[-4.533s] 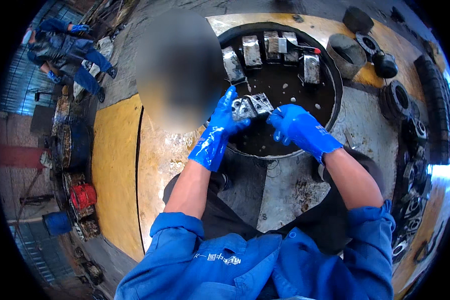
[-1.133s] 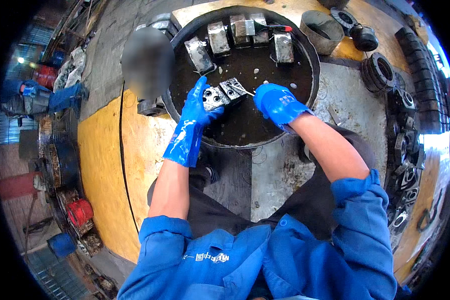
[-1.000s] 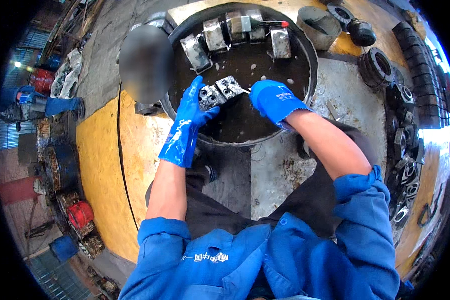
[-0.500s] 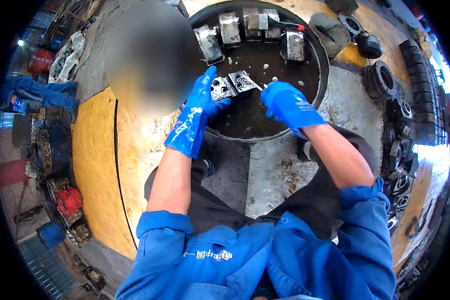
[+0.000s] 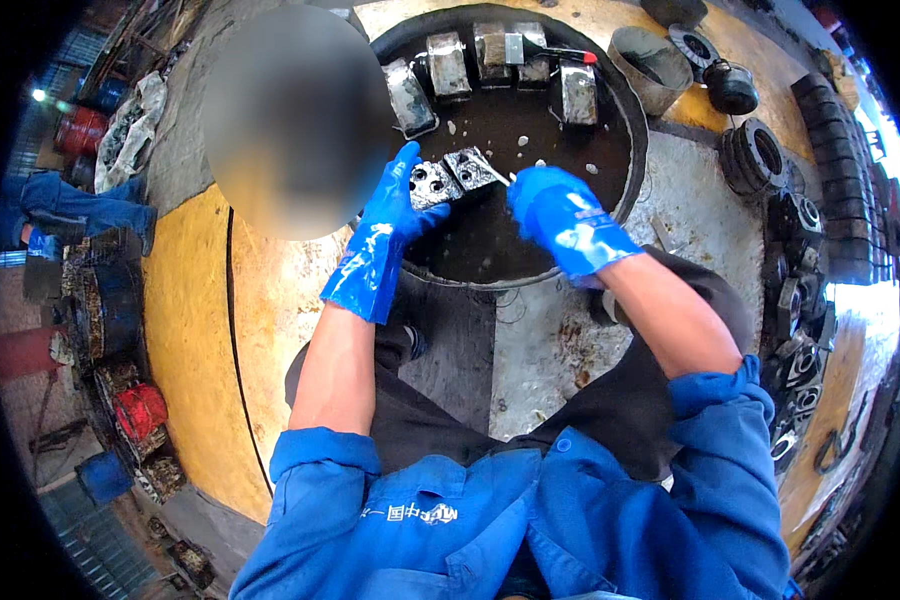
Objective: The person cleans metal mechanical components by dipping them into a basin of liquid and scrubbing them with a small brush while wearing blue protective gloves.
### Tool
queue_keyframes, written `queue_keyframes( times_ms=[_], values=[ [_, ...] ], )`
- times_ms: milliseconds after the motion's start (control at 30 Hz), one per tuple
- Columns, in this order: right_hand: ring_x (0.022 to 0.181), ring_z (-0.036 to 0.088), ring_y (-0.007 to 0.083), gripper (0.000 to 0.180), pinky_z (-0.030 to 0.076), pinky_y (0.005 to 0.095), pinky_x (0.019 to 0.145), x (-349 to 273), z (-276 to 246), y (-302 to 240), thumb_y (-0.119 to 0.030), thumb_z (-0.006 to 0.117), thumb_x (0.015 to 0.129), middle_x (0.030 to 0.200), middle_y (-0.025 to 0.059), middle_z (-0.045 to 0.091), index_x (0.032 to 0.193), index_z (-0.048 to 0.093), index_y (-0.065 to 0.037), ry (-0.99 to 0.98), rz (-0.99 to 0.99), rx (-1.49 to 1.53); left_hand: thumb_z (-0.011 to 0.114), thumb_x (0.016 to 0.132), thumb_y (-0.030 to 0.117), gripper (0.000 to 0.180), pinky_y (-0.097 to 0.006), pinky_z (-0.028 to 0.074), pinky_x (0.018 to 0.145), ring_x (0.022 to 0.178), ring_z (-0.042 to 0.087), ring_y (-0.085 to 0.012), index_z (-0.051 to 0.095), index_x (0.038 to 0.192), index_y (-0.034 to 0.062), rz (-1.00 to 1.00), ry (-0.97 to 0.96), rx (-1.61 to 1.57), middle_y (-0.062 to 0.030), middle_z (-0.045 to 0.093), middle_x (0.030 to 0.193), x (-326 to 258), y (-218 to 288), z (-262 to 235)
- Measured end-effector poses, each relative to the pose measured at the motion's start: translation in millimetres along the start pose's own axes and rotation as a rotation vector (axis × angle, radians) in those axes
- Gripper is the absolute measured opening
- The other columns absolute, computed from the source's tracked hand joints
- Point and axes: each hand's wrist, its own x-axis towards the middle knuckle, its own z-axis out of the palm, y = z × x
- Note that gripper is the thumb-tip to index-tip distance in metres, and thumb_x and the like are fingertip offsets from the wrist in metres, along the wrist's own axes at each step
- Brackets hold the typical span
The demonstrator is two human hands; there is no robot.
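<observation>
Over the dark liquid in a round black tub (image 5: 635, 120), my left hand (image 5: 385, 225) in a long blue glove grips an oily silver metal block (image 5: 432, 186). Its thumb and fingers are closed around the block's left end. Round holes show in the block's faces. My right hand (image 5: 560, 215), also gloved in blue, is closed on a slim tool (image 5: 498, 176). Only a thin pale part of that tool shows, reaching to the block's right end; its exact kind is hidden.
Several metal blocks (image 5: 448, 66) stand along the tub's far side, with a red-tipped paintbrush (image 5: 555, 53) lying across some. A grey bucket (image 5: 645, 62), a black pot (image 5: 732, 88) and ring-shaped parts (image 5: 753, 155) stand to the right. Another person's legs (image 5: 95, 208) show at far left.
The whole view has shifted slightly. My hands, the block and the tool keep nearly the same arrangement, with the right hand a little nearer the block.
</observation>
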Motion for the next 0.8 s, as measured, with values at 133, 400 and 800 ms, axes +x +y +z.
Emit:
queue_keyframes(
  times_ms=[133, 400, 800],
  values=[
    [0.099, 0.072, 0.0417, 0.021, 0.059, 0.0495, 0.085, 5, 23, 8, -0.018, 0.068, 0.084, 0.106, 0.0207, 0.075, 0.1, 0.079, -0.01, 0.132, -0.063, -0.063, 0.085, 0.079, 0.012, 0.087, -0.039, 0.059, 0.073, 0.092, 0.07, -0.0268, 0.043, 0.155, 0.007, 0.086, 0.051, -0.08, -0.0166, 0.064, 0.118, 5, -34, 18],
    [0.093, 0.072, 0.0416, 0.017, 0.059, 0.0496, 0.084, 8, 42, 47, -0.015, 0.068, 0.083, 0.097, 0.0213, 0.075, 0.093, 0.078, -0.006, 0.315, -0.36, -0.164, 0.088, 0.076, 0.008, 0.092, -0.037, 0.059, 0.063, 0.089, 0.068, -0.0219, 0.042, 0.155, 0.0078, 0.137, 0.054, -0.097, -0.014, 0.063, 0.117, 9, -27, 30],
    [0.101, 0.073, 0.0386, 0.024, 0.061, 0.0491, 0.081, -16, -43, 42, -0.023, 0.066, 0.092, 0.107, 0.0174, 0.076, 0.106, 0.079, -0.009, 0.252, 0.099, -0.252, 0.099, 0.06, 0.027, 0.113, -0.043, 0.054, 0.104, 0.118, 0.064, -0.0332, 0.041, 0.156, 0.0098, -0.144, -0.026, -0.274, -0.018, 0.059, 0.136, -1, -7, 7]
  ],
)
